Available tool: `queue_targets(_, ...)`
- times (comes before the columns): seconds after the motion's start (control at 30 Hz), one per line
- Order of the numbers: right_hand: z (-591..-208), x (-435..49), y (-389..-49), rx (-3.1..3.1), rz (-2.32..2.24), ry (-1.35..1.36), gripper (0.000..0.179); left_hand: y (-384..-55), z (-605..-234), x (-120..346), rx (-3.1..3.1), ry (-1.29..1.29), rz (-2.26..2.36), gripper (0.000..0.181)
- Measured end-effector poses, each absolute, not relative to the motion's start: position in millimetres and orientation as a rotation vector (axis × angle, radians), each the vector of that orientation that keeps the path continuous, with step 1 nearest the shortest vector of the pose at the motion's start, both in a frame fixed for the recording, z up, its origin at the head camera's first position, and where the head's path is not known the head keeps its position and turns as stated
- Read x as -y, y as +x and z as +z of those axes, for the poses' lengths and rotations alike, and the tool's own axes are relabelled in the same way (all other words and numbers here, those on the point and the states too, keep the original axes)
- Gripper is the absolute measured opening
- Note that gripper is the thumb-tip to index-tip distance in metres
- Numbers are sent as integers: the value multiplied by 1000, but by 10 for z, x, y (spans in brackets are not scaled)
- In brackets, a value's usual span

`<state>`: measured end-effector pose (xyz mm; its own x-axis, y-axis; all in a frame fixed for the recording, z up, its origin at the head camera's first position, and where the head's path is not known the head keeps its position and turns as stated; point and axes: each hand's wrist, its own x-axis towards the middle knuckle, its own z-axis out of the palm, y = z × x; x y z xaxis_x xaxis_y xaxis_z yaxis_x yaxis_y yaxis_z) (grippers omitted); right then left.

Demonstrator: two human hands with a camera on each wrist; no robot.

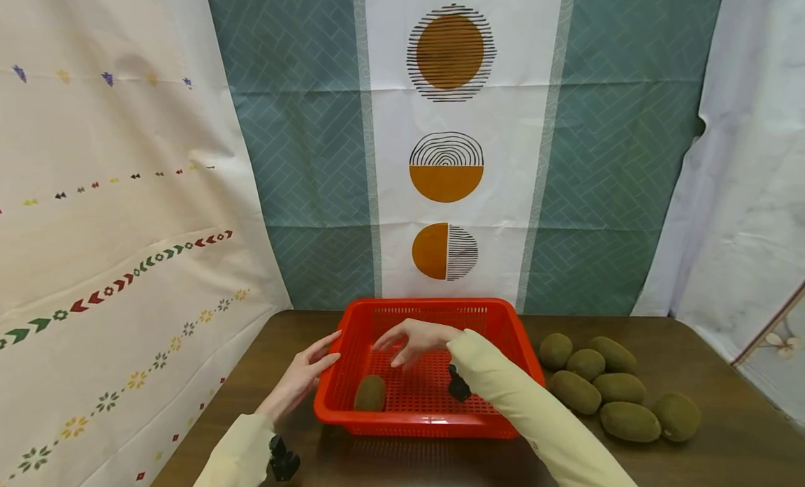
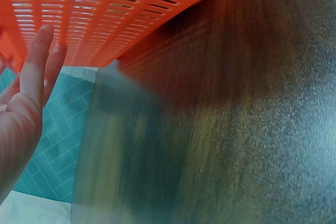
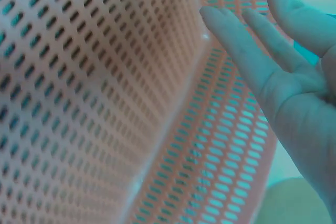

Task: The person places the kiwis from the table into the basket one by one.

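A red perforated plastic basket (image 1: 434, 418) stands on the table, with one brown kiwi (image 1: 370, 393) in its near left corner. My left hand (image 1: 303, 375) touches the basket's left rim and side with its fingers extended; in the left wrist view those fingers (image 2: 35, 61) lie against the slotted wall. Over the basket's inside hovers my right hand (image 1: 418, 339), fingers relaxed and holding nothing. The right wrist view shows that hand's loosely spread fingers (image 3: 247, 59) above the perforated floor and wall.
To the right of the basket, several kiwis (image 1: 619, 388) lie in a group on the dark wooden table (image 1: 711, 361). Behind the table hangs a green and white patterned cloth (image 1: 314, 158). A pale cloth (image 1: 126, 263) borders the left side.
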<state>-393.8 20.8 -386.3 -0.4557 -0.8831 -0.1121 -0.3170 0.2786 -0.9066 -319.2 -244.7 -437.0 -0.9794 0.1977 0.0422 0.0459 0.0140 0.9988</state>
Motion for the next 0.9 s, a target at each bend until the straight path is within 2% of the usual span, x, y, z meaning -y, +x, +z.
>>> queue_targets(0.47,-3486,-851,-3872,-2086,-1239,-1025,41,-3168,-4407,2482,-2154,264,2122,55)
queue_targets(0.9,-3311,-1546,-3843,-2136,-1434,-1000,42,-3183,-4368,2445,-2116,262,2140,53)
